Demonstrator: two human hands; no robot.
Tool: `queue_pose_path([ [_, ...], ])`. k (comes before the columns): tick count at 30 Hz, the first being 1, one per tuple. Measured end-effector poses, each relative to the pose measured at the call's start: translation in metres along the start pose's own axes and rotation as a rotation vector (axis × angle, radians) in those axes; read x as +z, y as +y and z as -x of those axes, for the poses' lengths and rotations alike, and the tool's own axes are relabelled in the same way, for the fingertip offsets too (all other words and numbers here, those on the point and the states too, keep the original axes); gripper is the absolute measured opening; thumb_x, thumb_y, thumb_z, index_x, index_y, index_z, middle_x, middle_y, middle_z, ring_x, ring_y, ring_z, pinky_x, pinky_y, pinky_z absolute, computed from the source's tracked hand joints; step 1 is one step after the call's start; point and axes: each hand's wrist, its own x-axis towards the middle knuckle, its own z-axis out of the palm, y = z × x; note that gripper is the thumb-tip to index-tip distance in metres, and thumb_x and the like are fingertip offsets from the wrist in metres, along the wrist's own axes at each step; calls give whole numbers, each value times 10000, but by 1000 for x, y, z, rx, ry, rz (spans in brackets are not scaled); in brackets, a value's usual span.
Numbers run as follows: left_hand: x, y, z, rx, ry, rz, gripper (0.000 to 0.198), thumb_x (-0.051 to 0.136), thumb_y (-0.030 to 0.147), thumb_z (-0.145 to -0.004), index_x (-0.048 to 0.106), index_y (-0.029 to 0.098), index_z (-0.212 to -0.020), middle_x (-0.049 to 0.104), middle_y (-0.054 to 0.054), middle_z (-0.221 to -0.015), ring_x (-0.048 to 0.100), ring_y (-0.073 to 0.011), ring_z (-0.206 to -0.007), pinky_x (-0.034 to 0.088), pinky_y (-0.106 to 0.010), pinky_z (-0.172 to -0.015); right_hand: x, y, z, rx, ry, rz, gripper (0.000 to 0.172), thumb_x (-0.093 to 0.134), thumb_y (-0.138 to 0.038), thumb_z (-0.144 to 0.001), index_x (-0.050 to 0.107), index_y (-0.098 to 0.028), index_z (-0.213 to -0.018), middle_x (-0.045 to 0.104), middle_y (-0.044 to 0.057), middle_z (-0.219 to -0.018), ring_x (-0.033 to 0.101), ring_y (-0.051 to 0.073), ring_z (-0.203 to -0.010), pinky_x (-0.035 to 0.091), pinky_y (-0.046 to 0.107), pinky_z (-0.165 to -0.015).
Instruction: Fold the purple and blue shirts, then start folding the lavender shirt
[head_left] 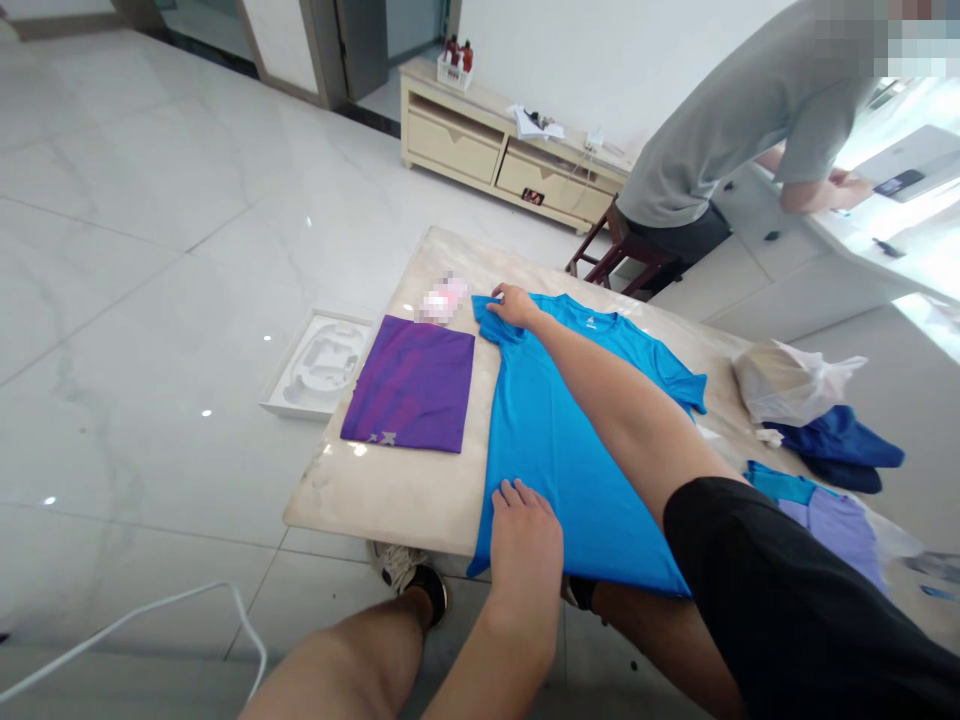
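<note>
A blue short-sleeved T-shirt (pixel 555 440) lies flat and spread out on a pale marble table (pixel 375 490), with its collar toward the far side. My right hand (pixel 511 306) reaches across my body and holds the shirt's far-left sleeve near the shoulder. My left hand (pixel 525 535) lies on the shirt's near-left side, with its fingers at the fabric edge. To the left of the shirt, a folded purple garment (pixel 409 385) lies flat, not touching my hands. A small pink item (pixel 442 298), blurred, sits beyond it.
A white bag (pixel 787 385), dark blue clothing (pixel 840 445) and a light purple garment (pixel 829 530) lie on the table's right. A white moulded tray (pixel 315 365) sits on the floor by the left edge. A seated co-worker (pixel 720 130) works at a white counter beyond.
</note>
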Motion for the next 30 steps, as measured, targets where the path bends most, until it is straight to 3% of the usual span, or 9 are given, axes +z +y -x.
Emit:
queue_pose_path([
  [6,2,10,-10,-37,-56,-44,525,534,68,-1076,668,104,-1582,701,-309,-1486,726,-412,-1380,594,-570,-1143,13,0,-26,33,28,15,237,629,-250,-1064,777,-146,-1216,802,170,-1277,735,309,-1208,573,420,-1089],
  [11,3,10,-10,-25,-46,-58,484,581,110,-1078,702,103,-1546,725,-314,-1446,754,-422,-1328,606,-572,-1110,25,-2,-29,114,180,-26,296,548,-300,-1097,742,-159,-1272,767,205,-1325,712,363,-1236,572,495,-1086],
  [14,3,4,-8,17,-13,-66,451,594,168,-1097,715,94,-1525,752,-312,-1408,775,-405,-1283,622,-531,-1065,32,1,-22,113,224,-61,358,436,-244,-1117,715,-164,-1327,763,184,-1340,685,342,-1271,547,493,-1123],
  [18,0,0,-4,42,20,-95,425,574,190,-1114,731,83,-1494,804,-288,-1290,805,-360,-1169,631,-455,-967,28,11,-5,-193,314,-52,431,369,-201,-1109,696,-166,-1389,705,188,-1434,607,326,-1380,467,488,-1222],
  [21,-2,3,-2,52,23,-143,421,584,151,-1099,735,78,-1485,817,-269,-1253,805,-347,-1150,620,-432,-959,24,17,15,-454,197,6,447,380,-276,-1129,704,-159,-1414,675,203,-1461,591,329,-1397,439,487,-1253],
  [23,-3,5,0,53,35,-161,436,599,118,-1079,731,82,-1494,816,-269,-1253,799,-349,-1169,614,-434,-968,29,19,29,-536,90,48,500,381,-333,-1137,679,-156,-1497,642,199,-1548,571,333,-1442,417,501,-1282],
  [25,-3,7,1,52,37,-164,453,623,106,-1062,726,83,-1503,809,-281,-1269,795,-359,-1183,611,-444,-971,38,19,38,-488,47,76,581,357,-376,-1146,592,-157,-1630,543,179,-1702,488,332,-1564,345,522,-1342],
  [27,-3,7,1,53,37,-170,460,636,107,-1057,725,83,-1507,805,-286,-1285,793,-363,-1189,609,-447,-971,48,17,39,-339,55,85,663,324,-428,-1157,446,-155,-1749,391,146,-1829,337,318,-1691,233,534,-1400],
  [30,-4,7,2,65,22,-195,450,633,123,-1065,730,94,-1503,810,-269,-1285,788,-359,-1189,604,-443,-971,59,12,32,-150,52,82,752,301,-521,-1160,309,-147,-1812,240,123,-1893,168,312,-1764,123,550,-1427],
])
